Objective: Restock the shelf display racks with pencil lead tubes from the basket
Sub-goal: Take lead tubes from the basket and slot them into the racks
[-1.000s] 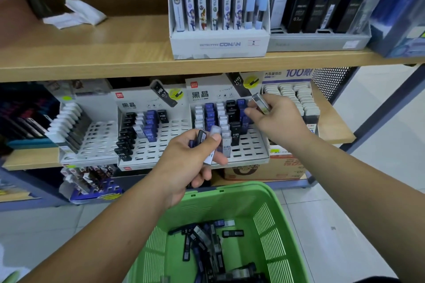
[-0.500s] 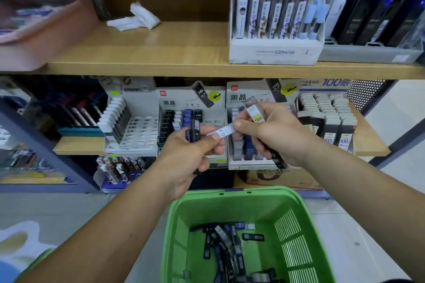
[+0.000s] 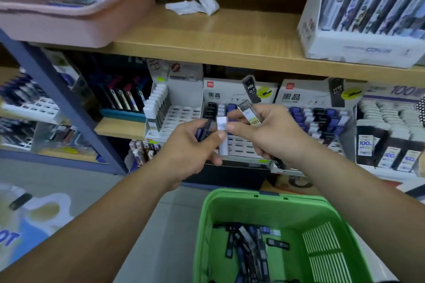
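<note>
The green slotted basket (image 3: 264,196) is glossy moulded plastic. The pale shelf board (image 3: 230,39) is smooth, matt wood with faint grain. The slim clear lead tube (image 3: 249,113) is shiny plastic with a paper label; the small white lead tube (image 3: 222,136) looks matt. The crumpled white scrap (image 3: 198,3) is paper.

Both forearms (image 3: 103,225) are bare along all their visible length. The left grip (image 3: 190,145) and right grip (image 3: 269,135) are bare too, with short thumbnails.
</note>
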A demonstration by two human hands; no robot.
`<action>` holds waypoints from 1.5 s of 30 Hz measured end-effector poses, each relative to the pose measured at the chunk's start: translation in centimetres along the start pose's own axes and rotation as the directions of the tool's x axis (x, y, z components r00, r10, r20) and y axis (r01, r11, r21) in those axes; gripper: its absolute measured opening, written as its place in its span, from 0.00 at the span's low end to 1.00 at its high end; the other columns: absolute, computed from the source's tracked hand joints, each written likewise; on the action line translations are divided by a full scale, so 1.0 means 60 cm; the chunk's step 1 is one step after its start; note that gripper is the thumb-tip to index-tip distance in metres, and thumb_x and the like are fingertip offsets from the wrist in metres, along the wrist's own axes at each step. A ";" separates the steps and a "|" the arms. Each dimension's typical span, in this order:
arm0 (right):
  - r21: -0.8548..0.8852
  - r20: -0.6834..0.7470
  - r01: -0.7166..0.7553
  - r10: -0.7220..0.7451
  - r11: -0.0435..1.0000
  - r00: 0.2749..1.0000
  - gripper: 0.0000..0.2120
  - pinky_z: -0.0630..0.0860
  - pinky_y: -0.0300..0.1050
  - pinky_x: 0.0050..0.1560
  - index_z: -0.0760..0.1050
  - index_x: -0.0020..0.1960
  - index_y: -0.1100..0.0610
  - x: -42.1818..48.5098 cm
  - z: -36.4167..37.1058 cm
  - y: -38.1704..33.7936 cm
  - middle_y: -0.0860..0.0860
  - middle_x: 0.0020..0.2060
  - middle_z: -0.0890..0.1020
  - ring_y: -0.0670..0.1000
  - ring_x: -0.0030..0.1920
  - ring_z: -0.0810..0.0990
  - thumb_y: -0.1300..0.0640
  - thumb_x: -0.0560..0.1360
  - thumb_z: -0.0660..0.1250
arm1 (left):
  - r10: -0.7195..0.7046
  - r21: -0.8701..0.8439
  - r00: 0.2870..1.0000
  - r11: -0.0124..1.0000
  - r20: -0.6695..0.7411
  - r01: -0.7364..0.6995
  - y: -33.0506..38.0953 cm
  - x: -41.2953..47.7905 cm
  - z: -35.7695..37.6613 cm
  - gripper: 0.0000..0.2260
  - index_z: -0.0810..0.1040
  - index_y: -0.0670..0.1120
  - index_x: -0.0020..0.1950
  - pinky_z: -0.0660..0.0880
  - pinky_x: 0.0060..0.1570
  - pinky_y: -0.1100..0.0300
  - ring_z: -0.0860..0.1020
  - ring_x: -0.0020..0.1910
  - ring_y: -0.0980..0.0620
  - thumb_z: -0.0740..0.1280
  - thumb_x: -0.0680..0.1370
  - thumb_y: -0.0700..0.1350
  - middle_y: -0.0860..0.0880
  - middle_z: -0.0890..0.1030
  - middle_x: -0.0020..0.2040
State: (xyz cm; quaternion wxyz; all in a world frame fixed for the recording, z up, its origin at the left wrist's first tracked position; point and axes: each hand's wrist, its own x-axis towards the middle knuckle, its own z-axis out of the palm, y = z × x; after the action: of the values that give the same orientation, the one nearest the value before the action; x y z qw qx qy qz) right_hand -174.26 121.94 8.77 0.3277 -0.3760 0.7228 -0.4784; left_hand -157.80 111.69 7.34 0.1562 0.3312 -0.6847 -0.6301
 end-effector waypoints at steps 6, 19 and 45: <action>0.032 0.011 -0.013 0.013 0.999 1.000 0.08 0.66 0.42 0.24 0.80 0.49 0.56 0.021 0.013 -0.004 0.53 0.35 0.81 0.50 0.23 0.70 0.57 0.74 0.78 | -0.009 0.015 0.997 1.000 -0.078 0.010 -0.013 0.009 -0.017 0.04 0.82 0.46 0.53 0.67 0.23 0.67 0.73 0.24 0.56 0.70 0.82 0.46 0.48 0.84 0.34; -0.253 -0.213 0.049 -0.105 0.966 0.971 0.07 0.72 0.38 0.32 0.80 0.41 0.52 0.108 0.046 0.060 0.46 0.34 0.80 0.41 0.28 0.74 0.58 0.73 0.78 | -0.200 -0.154 0.980 0.968 -0.010 0.196 -0.031 0.015 -0.053 0.10 0.78 0.46 0.62 0.79 0.32 0.55 0.82 0.35 0.49 0.66 0.84 0.49 0.42 0.87 0.47; -0.053 -0.102 0.096 -0.101 0.994 0.990 0.05 0.68 0.42 0.26 0.83 0.47 0.52 0.084 0.063 0.028 0.47 0.24 0.75 0.50 0.24 0.71 0.51 0.79 0.73 | -0.128 -0.013 0.986 0.992 -0.103 0.127 -0.034 0.014 -0.067 0.03 0.83 0.47 0.54 0.62 0.26 0.61 0.71 0.27 0.54 0.69 0.83 0.45 0.46 0.81 0.36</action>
State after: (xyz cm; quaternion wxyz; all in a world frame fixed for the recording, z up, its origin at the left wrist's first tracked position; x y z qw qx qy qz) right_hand -174.03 116.37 5.37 0.2564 -0.3936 0.7305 -0.4956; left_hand -155.36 108.13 5.80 0.1520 0.4060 -0.6510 -0.6231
